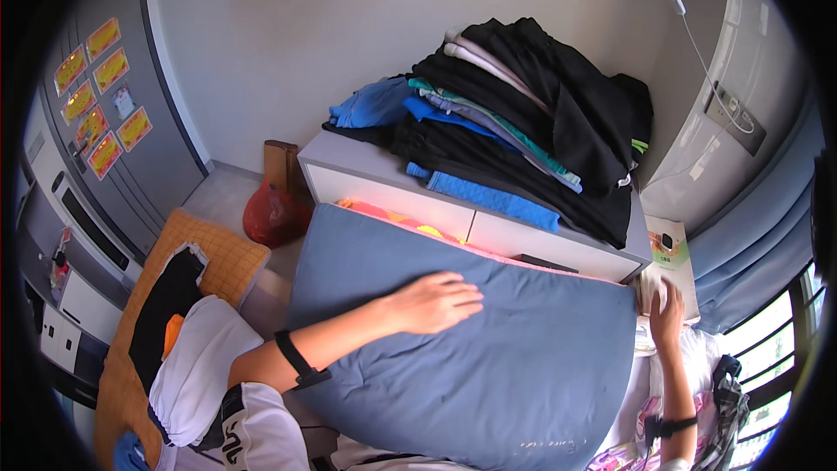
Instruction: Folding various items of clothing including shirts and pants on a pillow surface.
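A large blue-grey folded quilt (488, 366) with a pink edge lies in front of me. Flat on its upper middle rests my left hand (440, 303), fingers stretched out and close together, holding nothing. Off the quilt's right edge, my right hand (667, 312) is raised with fingers extended, beside a green and white box (671, 240); whether it touches the box I cannot tell. Both wrists wear black straps. Past the quilt's far edge, a red and orange cloth (397, 216) peeks out against a low white cabinet (558, 249).
A tall pile of mostly black folded clothes (540, 113) covers the cabinet top. On the left are a woven orange-brown mat (231, 240) and a red bag (275, 209) on the floor. A grey door (122, 52), blue curtain (758, 227) and barred window (772, 340) border the space.
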Demonstrator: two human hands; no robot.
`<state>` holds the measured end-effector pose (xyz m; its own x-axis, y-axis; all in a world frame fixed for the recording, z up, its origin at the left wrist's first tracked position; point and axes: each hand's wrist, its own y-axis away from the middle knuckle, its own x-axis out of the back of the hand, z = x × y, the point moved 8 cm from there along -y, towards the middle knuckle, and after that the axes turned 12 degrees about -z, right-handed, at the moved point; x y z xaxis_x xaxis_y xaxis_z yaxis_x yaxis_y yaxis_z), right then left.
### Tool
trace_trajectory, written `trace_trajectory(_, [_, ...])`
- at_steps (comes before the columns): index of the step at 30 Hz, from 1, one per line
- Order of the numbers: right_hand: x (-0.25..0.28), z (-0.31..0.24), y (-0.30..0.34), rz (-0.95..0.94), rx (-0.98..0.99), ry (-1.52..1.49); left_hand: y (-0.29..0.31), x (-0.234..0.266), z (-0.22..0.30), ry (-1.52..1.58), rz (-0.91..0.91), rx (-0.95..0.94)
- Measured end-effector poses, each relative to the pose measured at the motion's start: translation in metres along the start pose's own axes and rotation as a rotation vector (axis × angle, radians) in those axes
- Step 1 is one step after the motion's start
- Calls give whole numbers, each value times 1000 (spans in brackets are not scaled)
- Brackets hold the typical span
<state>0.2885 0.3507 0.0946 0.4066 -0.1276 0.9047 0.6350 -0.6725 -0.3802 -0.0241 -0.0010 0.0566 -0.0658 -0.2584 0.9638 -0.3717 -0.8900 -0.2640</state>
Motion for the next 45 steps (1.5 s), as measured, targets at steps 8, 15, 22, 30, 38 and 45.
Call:
trace_trajectory(8, [34,12,175,-3,-167,-211,125,135,-250,-95,748,842])
trace_trajectory(15, [17,82,293,-30,-317,-313,192,101,-416,97,537,1393])
trace_trajectory(22, [45,-15,274,95,-614,-540,243,42,-492,430,552,1219])
trace_trajectory(30, [43,16,39,1,-218,-83,268,42,-521,425,654,1154])
trace_trajectory(38, [-37,64,-111,-158,-2,201,281,56,-514,265,595,1206])
trace_trajectory(45, [-64,70,-133,-269,20,265,312,65,-534,152,491,1216])
